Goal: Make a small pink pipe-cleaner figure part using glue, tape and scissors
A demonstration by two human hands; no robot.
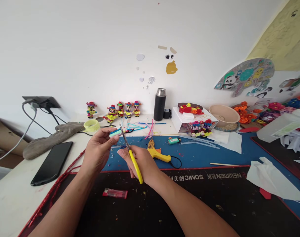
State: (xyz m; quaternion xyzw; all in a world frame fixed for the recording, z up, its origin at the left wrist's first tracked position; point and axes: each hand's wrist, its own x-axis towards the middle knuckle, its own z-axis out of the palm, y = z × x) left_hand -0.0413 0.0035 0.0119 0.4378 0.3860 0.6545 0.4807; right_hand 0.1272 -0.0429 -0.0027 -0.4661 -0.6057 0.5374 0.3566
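My left hand (100, 148) pinches a small pale green and blue piece (115, 133) between thumb and fingers; its exact kind is hard to make out. Yellow-handled scissors (135, 166) are gripped in my right hand (142, 161). Their metal blades point up and away, right beside the tip of the piece; whether they touch it I cannot tell. Just beyond my right hand lies a yellow glue gun (158, 155) on the blue mat (196, 154). Nearer to me, a red lighter (115, 193) rests on the black mat (130, 217).
Several small colourful figures (120, 109) stand along the wall, left of a black thermos (160, 105). A white box (177, 121) and beige bowl (224, 113) are at the back right. On the left lie a phone (51, 163), red cords (57, 184) and yellow tape (92, 124).
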